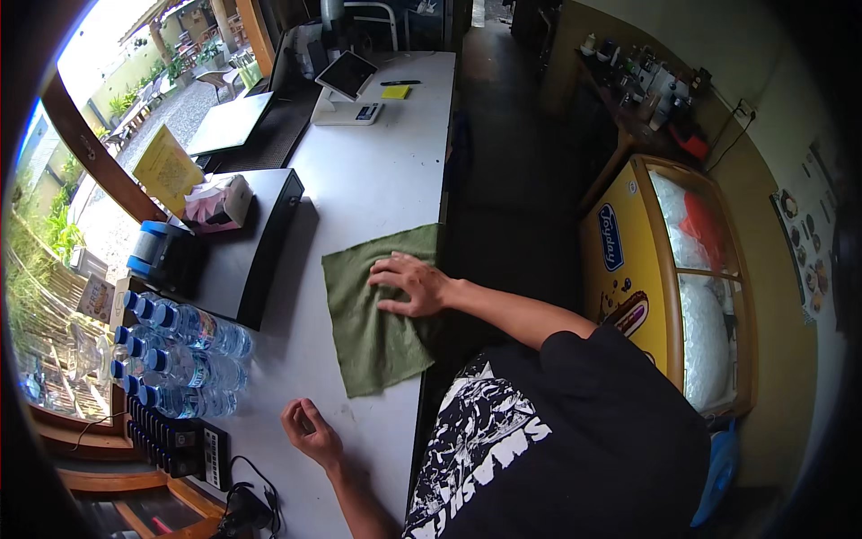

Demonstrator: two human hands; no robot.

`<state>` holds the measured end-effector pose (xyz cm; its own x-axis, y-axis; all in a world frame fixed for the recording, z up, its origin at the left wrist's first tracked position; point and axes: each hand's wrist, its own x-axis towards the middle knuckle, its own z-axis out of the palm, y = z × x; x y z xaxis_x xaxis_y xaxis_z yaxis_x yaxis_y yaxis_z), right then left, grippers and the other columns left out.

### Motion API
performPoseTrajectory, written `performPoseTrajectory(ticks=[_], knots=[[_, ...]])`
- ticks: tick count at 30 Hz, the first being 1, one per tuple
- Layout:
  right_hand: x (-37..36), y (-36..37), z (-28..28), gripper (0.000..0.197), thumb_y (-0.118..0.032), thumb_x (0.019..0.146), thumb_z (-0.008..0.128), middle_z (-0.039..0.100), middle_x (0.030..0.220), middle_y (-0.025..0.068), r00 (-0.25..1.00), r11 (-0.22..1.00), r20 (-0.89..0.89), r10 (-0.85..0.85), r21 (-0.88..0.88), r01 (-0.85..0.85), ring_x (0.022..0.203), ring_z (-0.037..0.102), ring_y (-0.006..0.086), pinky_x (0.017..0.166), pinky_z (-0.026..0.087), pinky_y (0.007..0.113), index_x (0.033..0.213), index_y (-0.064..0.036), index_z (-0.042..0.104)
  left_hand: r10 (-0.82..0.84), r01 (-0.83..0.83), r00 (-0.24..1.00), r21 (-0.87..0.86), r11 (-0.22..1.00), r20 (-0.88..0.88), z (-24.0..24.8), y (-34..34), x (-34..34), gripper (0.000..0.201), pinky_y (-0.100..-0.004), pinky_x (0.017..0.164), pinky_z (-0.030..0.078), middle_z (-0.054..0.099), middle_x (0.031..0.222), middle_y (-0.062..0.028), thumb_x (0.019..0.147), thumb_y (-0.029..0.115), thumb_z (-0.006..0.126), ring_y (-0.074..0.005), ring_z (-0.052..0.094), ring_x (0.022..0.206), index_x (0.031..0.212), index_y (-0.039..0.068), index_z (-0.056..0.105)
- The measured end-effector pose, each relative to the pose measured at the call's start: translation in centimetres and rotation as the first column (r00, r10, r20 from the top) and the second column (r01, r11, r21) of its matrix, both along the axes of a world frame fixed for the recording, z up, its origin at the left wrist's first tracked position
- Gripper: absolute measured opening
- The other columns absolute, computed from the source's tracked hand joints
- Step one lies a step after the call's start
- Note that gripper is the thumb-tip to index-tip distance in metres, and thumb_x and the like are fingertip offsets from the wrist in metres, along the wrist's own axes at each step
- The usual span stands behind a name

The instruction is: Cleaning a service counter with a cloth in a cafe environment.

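Note:
A green cloth [382,346] lies spread on the white counter, lightly wrinkled, with one side along the counter's right edge. My right hand [411,284] rests palm down on its upper part, fingers apart and a little bent, pressing on the fabric. Lower down and to the left, my left hand [311,431] is on or just above the bare counter [296,368], its fingers loosely curled with nothing seen in them. Nearest to it are several water bottles [202,368] with blue caps, grouped at the counter's left side.
Left, a black cash drawer [278,242] carries a tissue box [220,202] and a small blue-black printer [163,256]. A rack of black devices [171,440] and a cable [265,490] sit nearer. A tablet on a stand [346,76] is far. A yellow chest freezer [628,260] stands right.

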<state>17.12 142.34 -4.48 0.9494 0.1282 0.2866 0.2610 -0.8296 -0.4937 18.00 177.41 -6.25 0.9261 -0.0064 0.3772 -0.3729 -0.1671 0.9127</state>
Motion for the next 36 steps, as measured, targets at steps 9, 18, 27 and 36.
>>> performPoseTrajectory(ticks=[9, 18, 27, 36], knots=[[3.2, 9.1, -1.2, 0.069, -0.062, 0.092, 0.046, 0.036, 0.153, 0.02, 0.997, 0.969, 0.06, -0.058, -0.235, 0.07, 0.146, 0.027, 0.0357, 0.117, 0.013, 0.063, 0.14, -0.0125, 0.05, 0.012, -0.012, 1.0, 0.005, 1.0, -0.013, -0.4, 1.0, -0.8, 0.009, -0.0267, 0.079, 0.048, 0.057, 0.101, -0.0078, 0.098, 0.005, 0.058, -0.0145, 0.055, 0.087, 0.103, -0.001, 0.057], [4.0, 1.0, -0.5, 0.051, -0.042, 0.093, 0.057, 0.055, 0.131, 0.0105, 0.971, 0.962, 0.11, -0.213, -0.15, 0.228, 0.133, 0.045, 0.0296, 0.113, 0.023, 0.066, 0.134, -0.0114, 0.054, -0.02, 0.02, 1.0, 0.016, 1.0, 0.006, 0.1, 0.6, -0.6, 0.008, -0.0268, 0.08, 0.048, 0.057, 0.102, -0.0081, 0.098, 0.005, 0.058, -0.0147, 0.055, 0.088, 0.103, -0.001, 0.057], [0.5, 11.7, -0.3, 0.039, -0.037, 0.091, 0.061, 0.052, 0.136, 0.016, 0.927, 0.935, 0.131, 0.352, -0.09, -0.342, 0.134, 0.044, 0.0317, 0.115, 0.026, 0.059, 0.122, -0.0125, 0.062, 0.021, -0.024, 0.998, -0.066, 0.998, -0.052, 0.2, 0.6, -0.9, 0.007, -0.0263, 0.082, 0.047, 0.057, 0.1, -0.0081, 0.098, 0.005, 0.058, -0.015, 0.055, 0.089, 0.1, -0.001, 0.057], [7.5, 2.0, 1.0, 0.064, -0.051, 0.098, 0.043, 0.019, 0.161, 0.0202, 0.756, 0.749, -0.131, -0.641, -0.324, 0.578, 0.151, 0.01, 0.0379, 0.115, 0.002, 0.067, 0.151, -0.0153, 0.038, 0.032, -0.033, 0.999, 0.025, 0.999, 0.029, 0.4, 0.3, -0.3, 0.008, -0.0294, 0.077, 0.049, 0.062, 0.097, -0.0114, 0.091, 0.004, 0.066, -0.0196, 0.06, 0.084, 0.094, -0.001, 0.061]])
